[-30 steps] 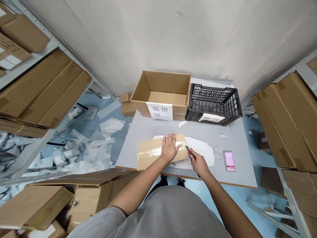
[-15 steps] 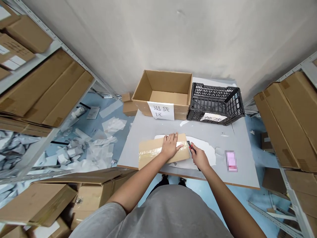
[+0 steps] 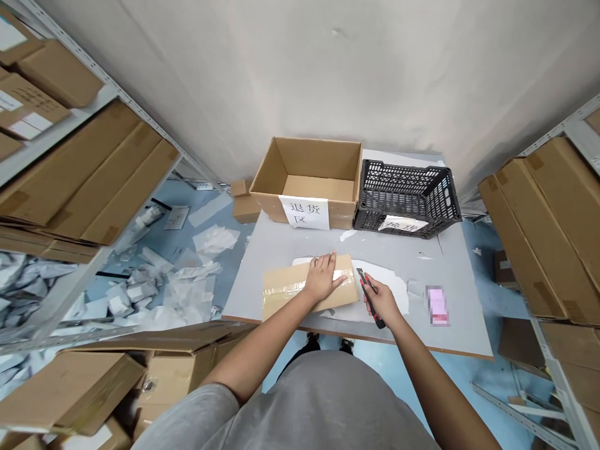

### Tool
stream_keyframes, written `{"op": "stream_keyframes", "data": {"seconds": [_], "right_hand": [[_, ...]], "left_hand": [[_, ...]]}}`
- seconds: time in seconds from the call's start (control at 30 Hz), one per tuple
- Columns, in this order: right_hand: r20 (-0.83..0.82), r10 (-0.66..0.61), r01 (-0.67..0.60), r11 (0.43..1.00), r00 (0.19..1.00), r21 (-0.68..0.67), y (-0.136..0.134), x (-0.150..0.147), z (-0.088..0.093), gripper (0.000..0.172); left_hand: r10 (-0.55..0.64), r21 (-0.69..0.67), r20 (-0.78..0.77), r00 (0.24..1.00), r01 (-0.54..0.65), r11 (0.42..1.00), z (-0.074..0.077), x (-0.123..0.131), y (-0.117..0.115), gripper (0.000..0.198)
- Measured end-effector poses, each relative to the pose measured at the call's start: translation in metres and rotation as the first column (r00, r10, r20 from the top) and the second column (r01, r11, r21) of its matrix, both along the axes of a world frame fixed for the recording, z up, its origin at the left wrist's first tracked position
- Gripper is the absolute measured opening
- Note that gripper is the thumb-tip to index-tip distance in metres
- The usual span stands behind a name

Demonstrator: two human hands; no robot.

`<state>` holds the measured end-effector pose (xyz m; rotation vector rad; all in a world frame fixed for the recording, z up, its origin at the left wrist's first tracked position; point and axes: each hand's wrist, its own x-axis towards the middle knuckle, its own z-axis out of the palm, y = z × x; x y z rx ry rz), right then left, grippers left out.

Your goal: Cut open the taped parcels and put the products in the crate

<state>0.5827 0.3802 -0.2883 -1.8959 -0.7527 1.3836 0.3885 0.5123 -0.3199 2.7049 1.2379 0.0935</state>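
My left hand [image 3: 322, 276] lies flat on a flat cardboard parcel [image 3: 285, 292] banded with clear packing tape. The parcel rests on a grey table [image 3: 276, 262], over a white sheet [image 3: 388, 281]. My right hand [image 3: 382, 302] grips a red and black utility knife [image 3: 368, 294], its tip pointing away from me, just beyond the parcel's right end and not touching it. A small pink item [image 3: 437, 306], pixelated, lies to the right of my right hand.
An open cardboard box [image 3: 307, 181] with a paper label and a black plastic crate [image 3: 403, 197] stand at the table's far edge. Shelves of flat cartons flank both sides. White wrappers litter the blue floor at left.
My right hand has shifted slightly right, away from the parcel, and the knife now shows more of its length. My left hand stays on the parcel.
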Motion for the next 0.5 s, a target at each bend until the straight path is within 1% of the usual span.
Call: {"op": "stream_keyframes", "data": {"seconds": [0.1, 0.23, 0.3, 0.43, 0.5], "right_hand": [[-0.043, 0.028, -0.028, 1.0, 0.999, -0.013, 0.006, -0.003, 0.001, 0.069], [-0.046, 0.037, -0.037, 0.999, 0.998, 0.0, 0.006, -0.009, -0.006, 0.067], [0.024, 0.03, -0.031, 0.999, 0.999, 0.024, 0.008, -0.01, -0.011, 0.069], [0.244, -0.012, -0.014, 0.994, 0.97, 0.105, 0.018, -0.01, -0.023, 0.074], [0.297, -0.027, -0.011, 0.992, 0.954, 0.125, 0.024, -0.011, -0.029, 0.076]], "left_hand": [[-0.052, -0.031, -0.038, 0.998, 0.05, 0.998, 0.002, -0.001, 0.005, 0.085], [-0.121, -0.059, -0.057, 0.991, 0.118, 0.991, -0.002, -0.002, 0.012, 0.091], [-0.128, -0.066, -0.043, 0.991, 0.125, 0.99, -0.006, -0.004, 0.014, 0.092], [-0.151, -0.11, -0.008, 0.988, 0.149, 0.983, -0.013, -0.009, 0.017, 0.091], [-0.163, -0.138, 0.006, 0.987, 0.162, 0.977, -0.014, -0.011, 0.019, 0.09]]}}
